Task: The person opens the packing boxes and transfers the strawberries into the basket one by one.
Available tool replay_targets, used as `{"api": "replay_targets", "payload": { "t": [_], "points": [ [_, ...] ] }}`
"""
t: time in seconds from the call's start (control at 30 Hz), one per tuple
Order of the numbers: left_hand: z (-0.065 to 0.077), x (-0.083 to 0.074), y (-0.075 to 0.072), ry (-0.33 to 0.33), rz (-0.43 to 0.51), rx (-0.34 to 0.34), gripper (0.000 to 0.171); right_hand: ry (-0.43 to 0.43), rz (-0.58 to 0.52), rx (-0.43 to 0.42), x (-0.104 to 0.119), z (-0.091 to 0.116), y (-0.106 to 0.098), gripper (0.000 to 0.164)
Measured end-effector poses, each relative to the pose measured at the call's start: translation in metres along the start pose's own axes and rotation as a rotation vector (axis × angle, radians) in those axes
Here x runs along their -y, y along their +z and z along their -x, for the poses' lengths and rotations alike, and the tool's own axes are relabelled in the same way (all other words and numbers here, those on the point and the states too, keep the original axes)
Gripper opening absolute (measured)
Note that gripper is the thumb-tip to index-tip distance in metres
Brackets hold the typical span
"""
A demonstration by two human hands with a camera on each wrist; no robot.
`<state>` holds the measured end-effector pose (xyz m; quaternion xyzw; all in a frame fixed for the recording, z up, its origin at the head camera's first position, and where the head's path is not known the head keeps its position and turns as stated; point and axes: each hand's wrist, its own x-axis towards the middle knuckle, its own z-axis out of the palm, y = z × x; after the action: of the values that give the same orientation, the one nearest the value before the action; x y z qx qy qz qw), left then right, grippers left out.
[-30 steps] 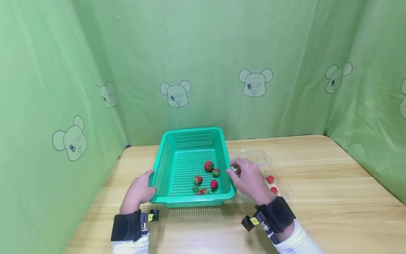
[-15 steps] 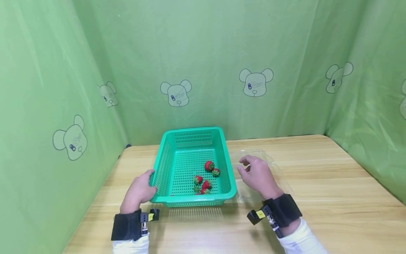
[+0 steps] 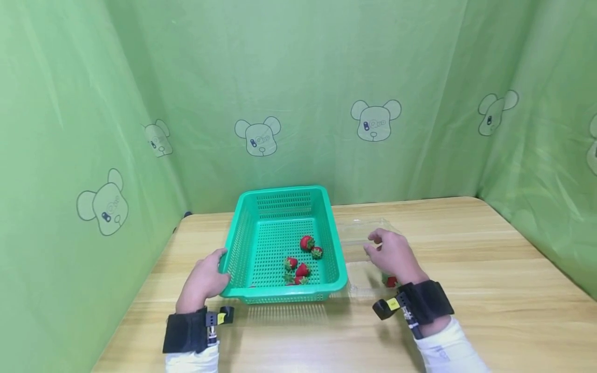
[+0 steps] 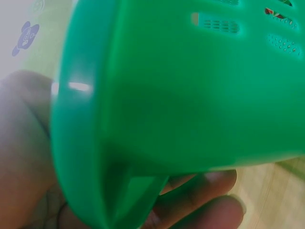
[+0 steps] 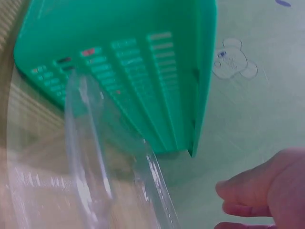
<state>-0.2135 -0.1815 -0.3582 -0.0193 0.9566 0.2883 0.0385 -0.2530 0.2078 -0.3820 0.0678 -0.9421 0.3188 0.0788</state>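
A green plastic basket (image 3: 284, 292) stands mid-table, holding several strawberries (image 3: 303, 270) toward its near right part. My left hand (image 3: 205, 280) grips its near left corner; in the left wrist view the fingers (image 4: 200, 195) curl below the rim. To the right of the basket lies an open clear plastic clamshell box (image 3: 361, 277), partly covered by my right hand (image 3: 394, 255). That hand hovers over the box with bent fingers and a gap between thumb and forefinger, holding nothing. Beside its wrist shows a strawberry (image 3: 392, 281) in the box.
The wooden table (image 3: 503, 269) reaches out on both sides of the basket and box. A green curtain (image 3: 317, 160) printed with bear heads encloses the back and sides. In the right wrist view the clear box wall (image 5: 86, 157) rises close beside the basket.
My right hand has drawn away from the basket's right rim, moving right over the clear box. One strawberry in the basket has shifted left. My left hand and the basket stay put.
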Motion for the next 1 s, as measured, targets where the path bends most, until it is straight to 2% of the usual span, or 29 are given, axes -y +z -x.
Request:
{"api": "replay_targets", "payload": {
  "t": [0.27,0.6,1.0],
  "points": [
    [0.0,-0.001,-0.002,-0.011,-0.001,0.003,0.062,0.102,0.016,0.089,-0.014,-0.004,-0.001,0.039],
    [0.0,-0.001,0.0,-0.01,0.006,0.0,0.062,0.117,0.094,0.177,-0.023,-0.003,0.006,0.041],
    [-0.001,-0.001,0.001,-0.01,0.008,-0.002,0.062,0.155,0.087,0.236,-0.029,-0.004,0.02,0.038]
  ]
}}
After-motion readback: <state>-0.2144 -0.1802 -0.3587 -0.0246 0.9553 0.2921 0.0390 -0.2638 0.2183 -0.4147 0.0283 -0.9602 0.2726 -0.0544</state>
